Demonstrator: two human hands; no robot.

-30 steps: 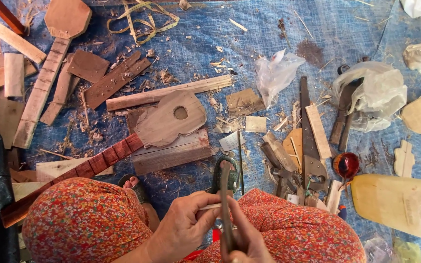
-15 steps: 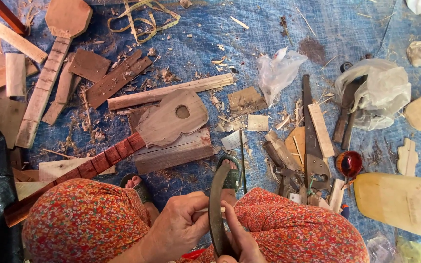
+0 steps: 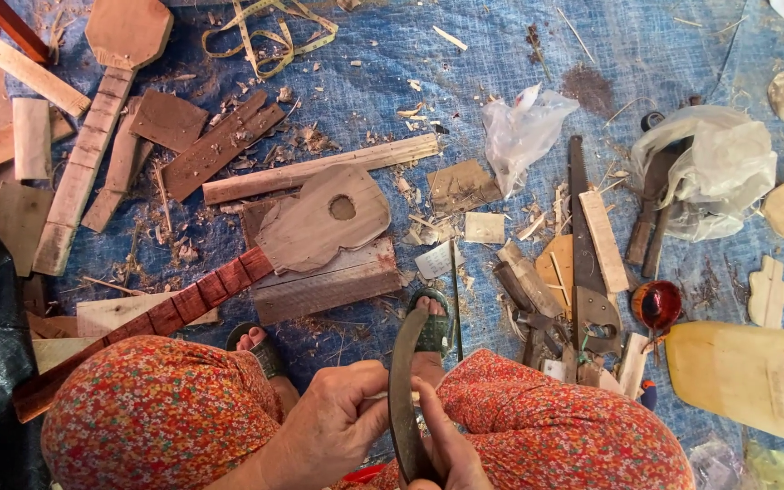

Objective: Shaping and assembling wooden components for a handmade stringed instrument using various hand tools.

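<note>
My left hand (image 3: 333,431) is closed on a thin pale stick (image 3: 372,396) between my knees. My right hand (image 3: 446,449) grips a dark curved blade (image 3: 401,381), thumb lying along it. The blade stands upright, its tip near my sandalled foot (image 3: 433,331), and its edge rests against the stick. Both knees are covered in red flowered cloth (image 3: 156,408). Just beyond them lies a small unfinished wooden guitar body (image 3: 324,218) with a round hole and a reddish fretted neck (image 3: 183,304).
A blue tarp (image 3: 392,82) carries wood offcuts and shavings. A handsaw (image 3: 581,227), pliers (image 3: 528,308) and a red cup (image 3: 657,304) lie to the right, with plastic bags (image 3: 524,127) behind. A pale board (image 3: 755,372) is at lower right, and a second neck blank (image 3: 93,136) at upper left.
The blade has turned in my right hand, from edge-on and straight to showing its full curve, and sits slightly left. My left hand has stayed on the stick.
</note>
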